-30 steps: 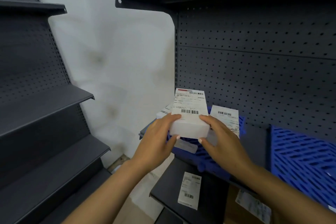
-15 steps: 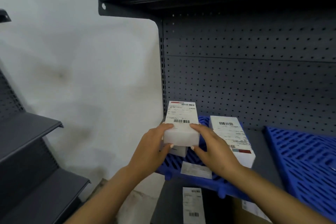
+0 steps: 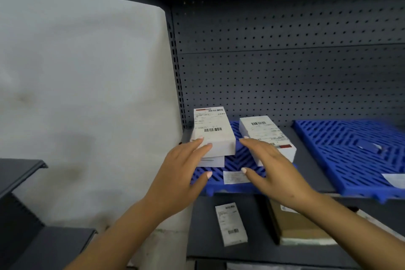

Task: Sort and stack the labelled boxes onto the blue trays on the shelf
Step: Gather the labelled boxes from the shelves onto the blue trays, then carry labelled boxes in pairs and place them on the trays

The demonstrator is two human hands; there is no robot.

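A white labelled box [image 3: 213,130] lies on top of another white box [image 3: 213,161] at the left of a blue slatted tray [image 3: 237,161] on the shelf. A second labelled box [image 3: 263,132] lies on the same tray to the right. My left hand [image 3: 182,173] has its fingers straight, the fingertips touching the top box's near left corner. My right hand [image 3: 269,167] hovers with spread fingers between the two stacks and holds nothing. A loose label [image 3: 234,177] lies on the tray's front.
A second blue tray [image 3: 350,155] lies to the right on the same shelf, with a paper slip [image 3: 394,180] on it. The lower shelf holds a loose label [image 3: 231,223] and a brown flat box [image 3: 300,226]. Dark empty shelving [image 3: 22,182] stands at the left.
Both hands carried the labelled box forward, set it on the white box on the tray and let go; the fingers have opened. The view shifted right.
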